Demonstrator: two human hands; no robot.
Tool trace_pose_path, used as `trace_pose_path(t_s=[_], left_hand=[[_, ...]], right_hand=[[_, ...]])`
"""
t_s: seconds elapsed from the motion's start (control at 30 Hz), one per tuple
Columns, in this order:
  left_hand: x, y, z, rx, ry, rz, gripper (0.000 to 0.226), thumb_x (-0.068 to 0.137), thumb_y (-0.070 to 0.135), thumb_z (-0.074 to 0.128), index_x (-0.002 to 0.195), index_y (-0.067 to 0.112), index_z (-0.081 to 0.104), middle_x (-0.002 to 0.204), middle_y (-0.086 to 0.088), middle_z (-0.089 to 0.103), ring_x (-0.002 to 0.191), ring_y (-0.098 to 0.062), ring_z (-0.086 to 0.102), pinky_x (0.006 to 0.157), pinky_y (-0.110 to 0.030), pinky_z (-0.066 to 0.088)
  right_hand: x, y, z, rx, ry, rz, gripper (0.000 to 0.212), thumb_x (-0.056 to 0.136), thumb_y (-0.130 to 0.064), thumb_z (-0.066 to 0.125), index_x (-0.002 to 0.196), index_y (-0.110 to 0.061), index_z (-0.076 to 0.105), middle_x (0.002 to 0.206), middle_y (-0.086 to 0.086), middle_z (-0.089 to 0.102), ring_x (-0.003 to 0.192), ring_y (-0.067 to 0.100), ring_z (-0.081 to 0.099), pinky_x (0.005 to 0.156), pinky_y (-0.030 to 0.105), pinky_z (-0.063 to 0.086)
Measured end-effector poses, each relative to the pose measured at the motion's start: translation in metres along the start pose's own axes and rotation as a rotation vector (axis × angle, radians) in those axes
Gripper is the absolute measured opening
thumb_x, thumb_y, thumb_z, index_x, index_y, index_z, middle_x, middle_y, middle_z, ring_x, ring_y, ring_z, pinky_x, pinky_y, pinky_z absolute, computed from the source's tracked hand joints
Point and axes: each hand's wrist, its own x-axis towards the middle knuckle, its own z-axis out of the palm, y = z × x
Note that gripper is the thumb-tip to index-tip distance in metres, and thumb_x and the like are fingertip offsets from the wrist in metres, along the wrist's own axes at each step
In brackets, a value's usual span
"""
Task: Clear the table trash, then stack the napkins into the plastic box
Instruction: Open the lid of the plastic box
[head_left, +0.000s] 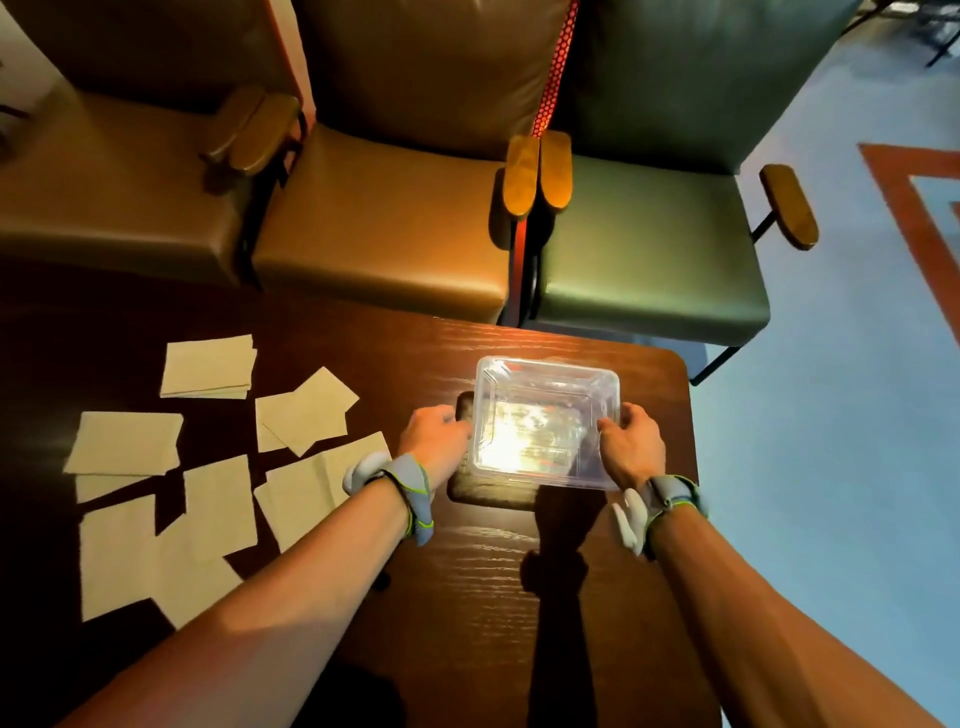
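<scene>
The left hand (436, 436) and right hand (631, 444) each gripped a side wall of the clear plastic box (545, 384), which sat between them on the counter (467, 597). Thin and light, it would likely flex, so holding both rims suited it. Loose, limp napkins (208, 366) lay scattered beyond the left hand's outer side.

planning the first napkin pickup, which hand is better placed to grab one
Left hand, probably: the napkins all lie on its side of the plastic box, while the right hand is across the box.
</scene>
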Motion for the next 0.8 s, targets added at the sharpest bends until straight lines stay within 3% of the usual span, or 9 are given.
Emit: trace_pose_path(t_s=[0.1,0.23,0.37,0.5,0.67,0.8], left_hand=[[0.005,0.002,0.009,0.053,0.034,0.018,0.042,0.091,0.019,0.059,0.061,0.024,0.030,0.073,0.000,0.034,0.077,-0.019,0.035,0.067,-0.032,0.024],[0.008,0.007,0.018,0.160,0.051,0.078,0.027,0.089,0.013,0.058,0.071,0.017,0.038,0.080,-0.007,0.037,0.076,-0.020,0.033,0.070,-0.032,0.023],[0.011,0.010,0.028,0.309,0.115,0.146,0.038,0.089,0.012,0.057,0.062,0.017,0.030,0.069,-0.007,0.041,0.066,-0.026,0.036,0.059,-0.033,0.025],[0.009,0.011,0.037,0.336,0.156,0.150,0.041,0.089,0.011,0.059,0.056,0.017,0.037,0.062,-0.003,0.043,0.068,-0.028,0.041,0.056,-0.033,0.029],[0.003,0.004,0.038,0.305,0.192,0.083,0.012,0.082,0.009,0.059,0.074,0.002,0.065,0.077,-0.021,0.061,0.073,-0.033,0.052,0.064,-0.035,0.041],[-0.004,-0.008,0.035,0.232,0.226,0.026,0.023,0.079,0.009,0.061,0.059,0.014,0.052,0.064,-0.010,0.044,0.067,-0.025,0.038,0.060,-0.031,0.031]], right_hand=[[0.008,0.003,-0.001,-0.012,-0.011,0.001,0.041,0.097,-0.027,0.054,0.133,-0.008,0.055,0.132,0.016,0.064,0.119,0.039,0.060,0.096,0.040,0.046],[0.013,0.006,-0.001,0.001,-0.031,-0.016,0.038,0.098,-0.025,0.053,0.132,-0.008,0.056,0.130,0.016,0.065,0.116,0.038,0.062,0.091,0.036,0.045],[0.016,0.003,0.000,-0.007,-0.036,-0.018,0.035,0.098,-0.025,0.054,0.128,-0.007,0.058,0.128,0.017,0.066,0.114,0.039,0.063,0.095,0.041,0.048],[0.016,0.004,0.001,-0.049,-0.023,-0.020,0.039,0.097,-0.026,0.056,0.130,-0.005,0.058,0.129,0.020,0.064,0.115,0.042,0.062,0.098,0.048,0.051],[0.005,0.009,0.003,-0.147,-0.001,0.035,0.049,0.096,-0.031,0.056,0.142,-0.014,0.052,0.137,0.019,0.054,0.123,0.042,0.055,0.103,0.050,0.046],[-0.011,0.014,0.009,-0.113,0.006,0.063,0.047,0.094,-0.029,0.059,0.139,-0.017,0.053,0.134,0.015,0.056,0.121,0.039,0.057,0.100,0.047,0.045]])
